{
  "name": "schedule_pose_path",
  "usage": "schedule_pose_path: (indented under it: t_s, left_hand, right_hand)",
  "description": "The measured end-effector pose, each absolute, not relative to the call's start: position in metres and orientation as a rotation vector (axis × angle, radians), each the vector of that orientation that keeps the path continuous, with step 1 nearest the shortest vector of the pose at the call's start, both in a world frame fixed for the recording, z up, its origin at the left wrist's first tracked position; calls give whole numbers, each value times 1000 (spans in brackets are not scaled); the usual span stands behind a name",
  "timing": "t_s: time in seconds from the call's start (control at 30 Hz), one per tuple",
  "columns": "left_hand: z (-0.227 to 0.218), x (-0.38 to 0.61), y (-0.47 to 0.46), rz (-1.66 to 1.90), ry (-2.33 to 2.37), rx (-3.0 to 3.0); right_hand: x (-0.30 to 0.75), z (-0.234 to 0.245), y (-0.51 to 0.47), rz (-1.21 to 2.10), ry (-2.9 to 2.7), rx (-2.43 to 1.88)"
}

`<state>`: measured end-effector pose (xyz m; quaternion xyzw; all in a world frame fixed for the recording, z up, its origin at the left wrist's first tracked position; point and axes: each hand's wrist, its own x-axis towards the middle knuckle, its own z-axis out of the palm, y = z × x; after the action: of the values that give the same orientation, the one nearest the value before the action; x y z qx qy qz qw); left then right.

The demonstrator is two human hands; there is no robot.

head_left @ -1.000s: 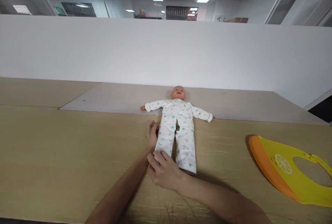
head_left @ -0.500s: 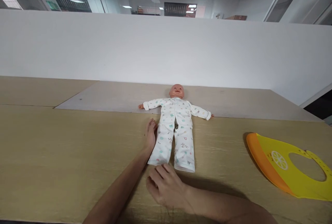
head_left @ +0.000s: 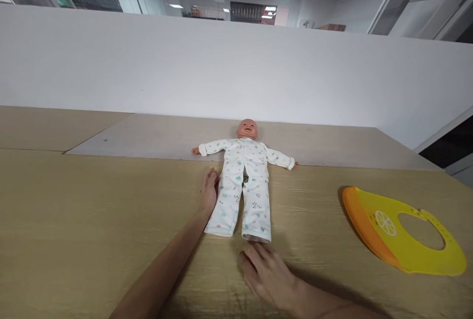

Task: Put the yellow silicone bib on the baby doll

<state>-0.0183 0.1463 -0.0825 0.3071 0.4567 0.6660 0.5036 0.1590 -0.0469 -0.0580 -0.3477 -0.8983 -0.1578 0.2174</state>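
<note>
A baby doll (head_left: 247,129) lies face up with its arms spread, dressed in a white printed top (head_left: 244,154) and matching trousers (head_left: 227,206). Along the outer side of the trouser leg on the left, my left hand (head_left: 210,191) rests on edge, fingers stretched out and touching the cloth. My right hand (head_left: 268,272) is at the hem of the other trouser leg (head_left: 256,210), its fingers bent and closed at the cuff. The fingertips are partly hidden. That cuff gapes a little, showing its inside.
To the right lies a yellow bib (head_left: 414,240) with an orange pocket edge and a citrus-slice print. The wooden table (head_left: 92,220) meets a paler board (head_left: 158,134) at the back, below a white partition (head_left: 221,68) with glass above it.
My right hand has shifted right, from the hem of the left-side trouser leg to the other one. My left hand stays beside the doll's leg. The view has turned slightly right.
</note>
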Motion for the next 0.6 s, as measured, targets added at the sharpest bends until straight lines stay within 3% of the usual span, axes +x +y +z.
schedule_pose_path:
  t_s: [0.2, 0.6]
  left_hand:
    - [-78, -18, 145, 1602, 1091, 742]
    - [-76, -15, 143, 1588, 1075, 763]
  right_hand:
    - [118, -46, -36, -509, -2632, -837]
    - [103, -58, -32, -532, -2589, -1063]
